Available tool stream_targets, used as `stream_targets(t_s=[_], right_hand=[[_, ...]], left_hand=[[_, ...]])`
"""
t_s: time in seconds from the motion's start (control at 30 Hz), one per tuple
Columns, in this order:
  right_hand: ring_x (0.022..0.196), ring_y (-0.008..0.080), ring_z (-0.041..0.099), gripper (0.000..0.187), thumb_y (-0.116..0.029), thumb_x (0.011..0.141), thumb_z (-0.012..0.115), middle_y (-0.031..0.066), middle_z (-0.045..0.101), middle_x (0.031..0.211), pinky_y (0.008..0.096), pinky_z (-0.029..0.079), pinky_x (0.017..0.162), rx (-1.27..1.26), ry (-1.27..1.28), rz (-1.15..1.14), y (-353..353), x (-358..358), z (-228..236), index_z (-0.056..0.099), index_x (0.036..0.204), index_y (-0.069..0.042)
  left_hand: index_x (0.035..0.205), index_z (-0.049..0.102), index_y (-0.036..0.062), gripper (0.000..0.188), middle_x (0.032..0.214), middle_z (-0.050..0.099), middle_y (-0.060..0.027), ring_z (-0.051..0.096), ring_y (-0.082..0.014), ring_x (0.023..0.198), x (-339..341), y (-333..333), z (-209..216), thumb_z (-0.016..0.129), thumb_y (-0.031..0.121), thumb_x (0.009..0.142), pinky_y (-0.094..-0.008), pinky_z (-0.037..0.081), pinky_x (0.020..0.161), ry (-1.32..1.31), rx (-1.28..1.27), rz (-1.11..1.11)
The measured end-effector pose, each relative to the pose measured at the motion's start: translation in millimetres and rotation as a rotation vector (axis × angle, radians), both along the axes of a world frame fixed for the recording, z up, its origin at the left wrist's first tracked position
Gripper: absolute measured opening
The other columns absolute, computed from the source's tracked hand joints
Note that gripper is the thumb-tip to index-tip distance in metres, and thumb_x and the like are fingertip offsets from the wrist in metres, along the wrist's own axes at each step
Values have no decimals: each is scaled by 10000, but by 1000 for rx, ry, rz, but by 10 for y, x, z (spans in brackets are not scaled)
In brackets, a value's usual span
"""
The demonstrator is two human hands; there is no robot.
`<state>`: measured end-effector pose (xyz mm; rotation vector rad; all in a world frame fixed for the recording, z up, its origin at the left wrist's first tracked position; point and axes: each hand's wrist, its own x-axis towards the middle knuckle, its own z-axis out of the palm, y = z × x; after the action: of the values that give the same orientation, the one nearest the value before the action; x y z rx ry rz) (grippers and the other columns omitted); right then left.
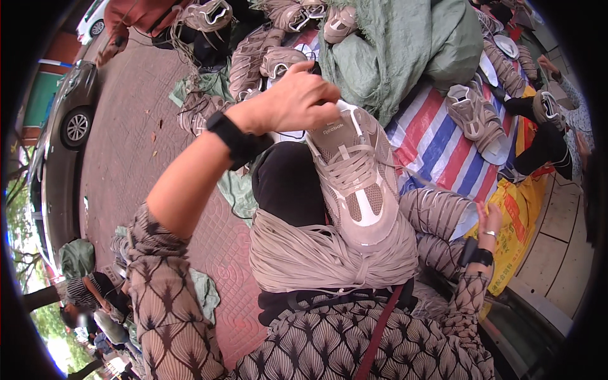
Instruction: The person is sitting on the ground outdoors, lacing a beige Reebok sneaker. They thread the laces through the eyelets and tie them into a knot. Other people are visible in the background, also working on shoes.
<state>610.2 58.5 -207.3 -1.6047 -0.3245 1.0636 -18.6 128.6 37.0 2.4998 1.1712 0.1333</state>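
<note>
Left hand (310, 101), its fingers curled well in, rests at the top of a beige shoe (362, 190); the fingers hide what they grip, so I cannot tell whether it is the collar, the tongue or a lace. The shoe stands tilted on the person's lap, toe inward, laced front up. Its toe sits against a thick bundle of laces (297, 256) draped across the thighs, probably kept there to be within easy reach, while the black-clad knee (288, 183) beside the shoe seems to serve as a prop. Right hand (487, 221) is loosely half open, fingers up, with nothing plainly in it, just beside a beige bundle wound round with lace (437, 212); the winding presumably keeps its parts together.

Beyond lies a striped sheet (437, 145), likely spread to shield the shoes from the ground. More beige shoes (472, 120) lie on it, near a bulky green sack (392, 57).

As for writing, small lettering marks the shoe's tongue (332, 136), and red print covers a yellow bag (519, 221) to the right, part of it lost in folds.
</note>
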Motion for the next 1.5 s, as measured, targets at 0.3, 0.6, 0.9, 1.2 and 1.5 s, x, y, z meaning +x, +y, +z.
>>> stream_targets(t_s=[0.3,0.6,0.9,1.2,1.5], right_hand=[[941,160,650,277,-99,965,560,113,647,1142,297,550,841,395,-7,875,628,-2728,1537,561,1214,22],[918,107,638,329,-116,954,547,100,698,1026,237,508,822,460,61,1807,856,-4395,1996,571,1248,31],[591,78,614,518,-209,988,558,49,656,664,212,516,614,648,567,1583,965,-3971,2681,402,1381,91],[660,68,584,410,-151,948,591,-38,608,742,271,504,801,357,165,1080,944,-2434,1619,482,1293,40],[897,91,576,137,-116,938,638,23,605,971,234,476,795,551,166,1174,407,-3873,2338,582,1012,-15]], left_hand=[[831,584,70,104,580,542,-81,584,-261,607,-679,-737,345,570,115,923,-425,411,961,444,327,210],[905,567,19,251,692,541,-50,522,-173,632,-981,-1351,179,443,193,1036,-314,423,647,-194,324,742],[967,573,49,279,734,609,-15,594,-173,756,-998,-1572,-93,396,244,1058,-391,401,931,-267,273,850],[987,578,81,93,794,654,-55,643,-247,841,-321,-1195,-192,569,87,894,-469,332,1084,-27,481,585],[847,518,75,71,628,538,-16,616,-190,628,506,-762,257,569,73,798,-424,392,1060,146,617,155]])
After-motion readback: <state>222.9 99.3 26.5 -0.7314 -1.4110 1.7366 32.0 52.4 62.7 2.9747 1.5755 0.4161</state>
